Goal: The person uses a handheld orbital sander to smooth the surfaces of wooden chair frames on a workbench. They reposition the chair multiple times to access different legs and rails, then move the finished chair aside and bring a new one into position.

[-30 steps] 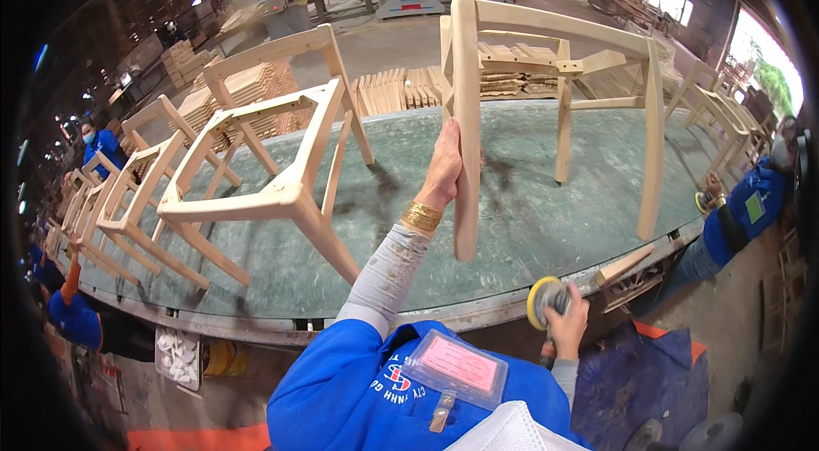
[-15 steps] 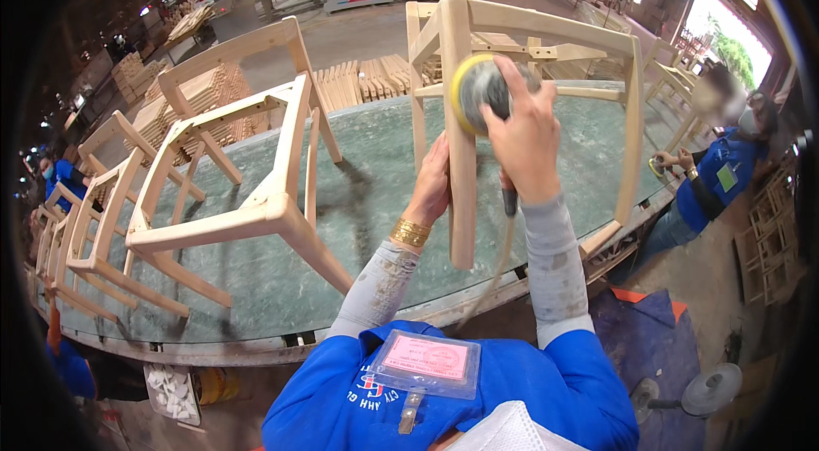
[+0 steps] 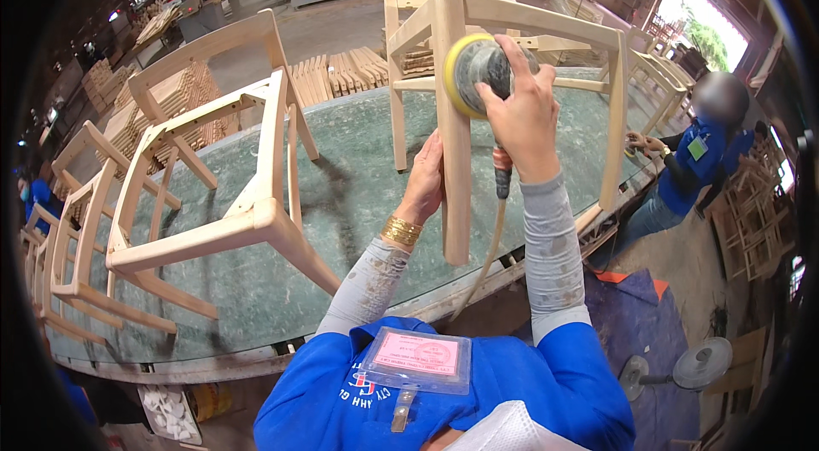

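A bare wooden chair frame (image 3: 546, 17) stands on the green tabletop in front of me. My right hand (image 3: 527, 118) is wrapped over a round power sander (image 3: 495, 69) with a yellow-edged pad, held against the right side of the chair's near leg (image 3: 455, 182). From the sander's dark handle, a pale hose (image 3: 483, 276) runs down over the table edge. Lower on the same leg, my left hand (image 3: 422, 182) grips its left side; part of the fingers is hidden behind the wood.
Another chair frame (image 3: 192, 251) stands at left, with several more beyond it on the green table (image 3: 358, 139). Stacked wooden parts (image 3: 337, 71) lie behind the table. At right, a co-worker (image 3: 695, 165) leans in by the table edge. A pedestal fan (image 3: 701, 362) stands below right.
The view has shifted, so the chairs appear slightly further left. The sander sits a little higher on the leg. My left hand keeps its hold. The co-worker at right has changed posture.
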`<move>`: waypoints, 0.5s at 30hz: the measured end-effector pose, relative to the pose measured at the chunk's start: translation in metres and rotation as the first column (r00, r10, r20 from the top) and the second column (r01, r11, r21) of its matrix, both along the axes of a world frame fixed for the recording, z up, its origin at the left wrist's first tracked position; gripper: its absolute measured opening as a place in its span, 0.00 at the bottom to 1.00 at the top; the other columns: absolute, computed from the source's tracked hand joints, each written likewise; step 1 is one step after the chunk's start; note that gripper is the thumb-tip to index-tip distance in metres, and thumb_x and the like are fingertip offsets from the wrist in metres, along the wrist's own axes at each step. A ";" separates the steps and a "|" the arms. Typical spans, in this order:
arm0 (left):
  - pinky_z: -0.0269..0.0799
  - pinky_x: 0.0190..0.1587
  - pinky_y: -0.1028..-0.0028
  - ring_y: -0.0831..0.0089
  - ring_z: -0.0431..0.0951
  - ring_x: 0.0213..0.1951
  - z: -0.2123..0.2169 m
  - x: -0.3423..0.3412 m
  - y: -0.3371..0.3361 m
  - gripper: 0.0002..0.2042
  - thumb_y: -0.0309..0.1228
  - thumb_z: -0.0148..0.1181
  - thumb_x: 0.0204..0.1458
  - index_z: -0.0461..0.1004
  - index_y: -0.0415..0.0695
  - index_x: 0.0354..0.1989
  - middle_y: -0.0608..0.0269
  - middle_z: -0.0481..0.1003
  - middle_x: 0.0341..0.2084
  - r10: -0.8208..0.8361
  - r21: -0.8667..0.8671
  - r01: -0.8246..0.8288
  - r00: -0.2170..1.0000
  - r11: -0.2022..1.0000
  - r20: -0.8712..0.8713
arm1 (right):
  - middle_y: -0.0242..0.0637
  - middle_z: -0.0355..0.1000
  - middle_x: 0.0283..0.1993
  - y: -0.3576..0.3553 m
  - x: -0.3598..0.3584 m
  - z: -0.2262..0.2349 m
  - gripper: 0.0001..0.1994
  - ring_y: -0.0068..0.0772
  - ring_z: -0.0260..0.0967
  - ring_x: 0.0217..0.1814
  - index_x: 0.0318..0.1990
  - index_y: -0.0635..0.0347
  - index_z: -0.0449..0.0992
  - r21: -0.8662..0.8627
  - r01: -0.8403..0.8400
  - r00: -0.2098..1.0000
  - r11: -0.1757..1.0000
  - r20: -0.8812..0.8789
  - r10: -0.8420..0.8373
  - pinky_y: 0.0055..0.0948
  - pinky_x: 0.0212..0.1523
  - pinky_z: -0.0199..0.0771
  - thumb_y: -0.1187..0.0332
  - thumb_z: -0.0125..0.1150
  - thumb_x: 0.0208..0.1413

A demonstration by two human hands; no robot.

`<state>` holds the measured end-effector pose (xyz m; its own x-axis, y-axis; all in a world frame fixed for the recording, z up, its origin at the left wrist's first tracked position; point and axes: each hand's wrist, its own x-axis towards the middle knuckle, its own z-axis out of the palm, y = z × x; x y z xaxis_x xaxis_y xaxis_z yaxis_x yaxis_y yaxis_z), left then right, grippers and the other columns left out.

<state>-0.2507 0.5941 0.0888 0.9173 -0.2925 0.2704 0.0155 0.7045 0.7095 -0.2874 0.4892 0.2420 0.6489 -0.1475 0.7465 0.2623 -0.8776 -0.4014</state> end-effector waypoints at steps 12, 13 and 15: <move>0.64 0.50 0.78 0.82 0.67 0.47 -0.001 -0.001 -0.001 0.23 0.41 0.40 0.63 0.54 0.44 0.64 0.72 0.66 0.51 -0.017 0.027 0.017 1.000 0.999 0.013 | 0.52 0.60 0.44 0.004 -0.006 -0.004 0.32 0.56 0.72 0.37 0.58 0.36 0.63 -0.021 0.014 1.000 1.000 0.014 -0.014 0.44 0.41 0.73 0.68 0.66 0.42; 0.64 0.50 0.77 0.81 0.67 0.48 -0.003 -0.003 -0.002 0.23 0.40 0.40 0.63 0.55 0.43 0.64 0.70 0.66 0.52 -0.028 0.015 0.027 1.000 1.000 0.014 | 0.52 0.61 0.43 0.002 -0.006 -0.003 0.32 0.55 0.71 0.37 0.58 0.36 0.63 -0.012 0.027 1.000 1.000 -0.015 -0.027 0.44 0.41 0.73 0.68 0.66 0.41; 0.65 0.52 0.76 0.79 0.67 0.51 -0.002 -0.002 0.003 0.22 0.39 0.40 0.63 0.56 0.43 0.63 0.68 0.65 0.54 -0.018 -0.013 0.018 0.999 1.000 0.033 | 0.51 0.61 0.43 0.003 -0.012 -0.011 0.32 0.54 0.71 0.36 0.58 0.36 0.63 -0.039 0.007 1.000 0.999 -0.019 -0.008 0.44 0.40 0.74 0.68 0.66 0.42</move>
<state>-0.2523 0.5967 0.0871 0.9023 -0.3051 0.3045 0.0049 0.7136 0.7005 -0.2999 0.4920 0.2309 0.6622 -0.1236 0.7391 0.2480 -0.8946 -0.3718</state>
